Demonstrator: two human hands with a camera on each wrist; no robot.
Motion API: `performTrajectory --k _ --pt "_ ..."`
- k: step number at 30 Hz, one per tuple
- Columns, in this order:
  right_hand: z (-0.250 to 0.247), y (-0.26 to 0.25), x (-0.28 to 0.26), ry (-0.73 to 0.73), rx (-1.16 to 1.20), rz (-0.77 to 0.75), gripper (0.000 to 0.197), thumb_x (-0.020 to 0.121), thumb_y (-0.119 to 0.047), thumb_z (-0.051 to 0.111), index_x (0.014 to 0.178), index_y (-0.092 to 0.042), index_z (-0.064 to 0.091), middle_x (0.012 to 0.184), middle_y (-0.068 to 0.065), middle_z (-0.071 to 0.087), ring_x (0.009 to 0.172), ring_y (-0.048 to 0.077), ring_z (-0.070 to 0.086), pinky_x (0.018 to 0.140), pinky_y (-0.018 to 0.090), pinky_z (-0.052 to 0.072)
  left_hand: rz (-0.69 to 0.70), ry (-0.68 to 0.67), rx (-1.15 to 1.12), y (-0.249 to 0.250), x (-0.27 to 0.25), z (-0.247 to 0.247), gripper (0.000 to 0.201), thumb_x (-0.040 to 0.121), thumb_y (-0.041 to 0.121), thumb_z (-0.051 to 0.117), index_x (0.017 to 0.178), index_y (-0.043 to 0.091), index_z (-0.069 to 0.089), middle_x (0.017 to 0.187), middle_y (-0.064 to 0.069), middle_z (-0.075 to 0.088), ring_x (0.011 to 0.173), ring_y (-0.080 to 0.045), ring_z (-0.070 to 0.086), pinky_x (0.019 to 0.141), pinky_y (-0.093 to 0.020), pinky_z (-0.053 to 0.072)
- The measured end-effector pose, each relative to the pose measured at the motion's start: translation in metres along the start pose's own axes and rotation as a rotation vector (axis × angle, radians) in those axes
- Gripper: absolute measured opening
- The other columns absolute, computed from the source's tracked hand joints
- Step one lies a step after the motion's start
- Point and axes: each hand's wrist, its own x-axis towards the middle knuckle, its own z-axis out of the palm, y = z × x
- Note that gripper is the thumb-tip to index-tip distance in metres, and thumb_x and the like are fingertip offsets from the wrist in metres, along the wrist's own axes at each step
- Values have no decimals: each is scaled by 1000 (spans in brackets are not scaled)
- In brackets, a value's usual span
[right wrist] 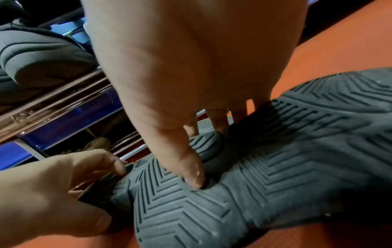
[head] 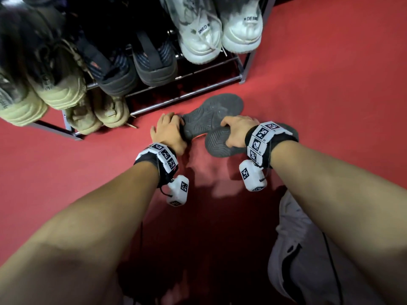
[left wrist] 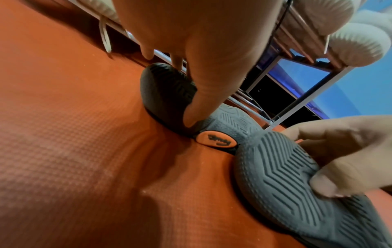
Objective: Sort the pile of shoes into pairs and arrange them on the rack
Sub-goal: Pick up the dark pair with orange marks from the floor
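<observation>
Red textured flooring before the metal shoe rack [head: 240,73] carries two sole-up dark grey rubber-soled shoes [head: 211,115], each gripped by curled fingers of the left hand [head: 168,134] and right hand [head: 236,132]; pairing seems finished, so righting and shelving are called for.

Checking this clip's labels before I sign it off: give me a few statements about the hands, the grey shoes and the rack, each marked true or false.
1. Both grey shoes on the floor lie sole up. True: the far grey shoe and the near grey shoe show their tread.
2. The left hand hangs free of the shoes. False: it grips the far grey shoe.
3. The right hand grips the near grey shoe. True.
4. The white sneakers lie on the floor. False: they sit on the rack.
5. The floor is blue. False: it is red.
</observation>
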Motion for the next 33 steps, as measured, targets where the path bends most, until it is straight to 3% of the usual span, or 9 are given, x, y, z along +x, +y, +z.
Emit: performTrajectory --k 5,11,14,18,21,24,28,31,33 --pt "-2 4 -6 26 0 3 75 64 -32 83 131 -37 49 128 -5 54 122 25 51 107 44 37 12 -20 80 2 -6 -5 53 66 37 75 113 28 53 129 1 46 120 -26 41 93 -46 39" --pt "-10 2 -34 24 -1 -88 84 61 -21 89 135 -32 51 126 -3 56 113 24 58 83 31 46 -76 -194 -88 2 -33 -25 67 47 50 74 107 33 50 103 0 54 99 -25 52 89 -38 50" --pt "-15 -8 -58 81 -39 -141 66 60 -19 89 119 -34 63 108 -4 62 98 23 61 79 32 51 -224 -182 -458 -3 -62 -41 47 48 41 73 87 28 51 85 1 64 77 -21 60 74 -33 53" --pt "-21 -21 -89 205 -45 -190 56 62 -17 85 109 -31 60 101 -1 49 97 28 57 81 37 48 -438 -284 -831 -22 -111 -58 15 78 29 64 81 15 60 79 -9 64 67 -22 58 59 -27 45" --pt "-23 -37 -109 280 -83 -249 53 66 -19 83 110 -33 58 102 -1 46 102 29 51 83 36 44 -617 -398 -1408 -41 -149 -52 26 85 23 47 88 5 65 80 -13 69 62 -22 67 61 -26 54" --pt "-15 -53 -127 367 -190 -334 49 71 -20 76 115 -33 59 115 2 47 108 28 44 89 38 41 -758 -287 -1466 -56 -175 -42 32 90 25 38 68 11 58 60 -9 62 49 -22 59 52 -25 50" --pt "7 -64 -143 454 -154 -350 46 76 -12 71 115 -28 55 120 4 41 99 28 50 79 35 45 -756 -199 -1261 -93 -178 -13 20 79 37 46 76 19 54 55 -3 65 70 -28 55 79 -40 53" --pt "24 -66 -146 428 -65 -326 42 78 -2 60 112 -24 49 122 4 38 79 34 58 69 39 52 -759 -235 -1248 -132 -155 34 32 70 45 57 87 19 61 97 -9 67 100 -36 62 96 -56 50" --pt "35 -65 -145 407 -16 -340 43 77 2 56 109 -25 48 128 2 38 82 36 60 72 41 54 -771 -277 -1276 -112 -168 16 42 73 47 63 99 14 70 114 -16 68 106 -38 65 97 -48 51"
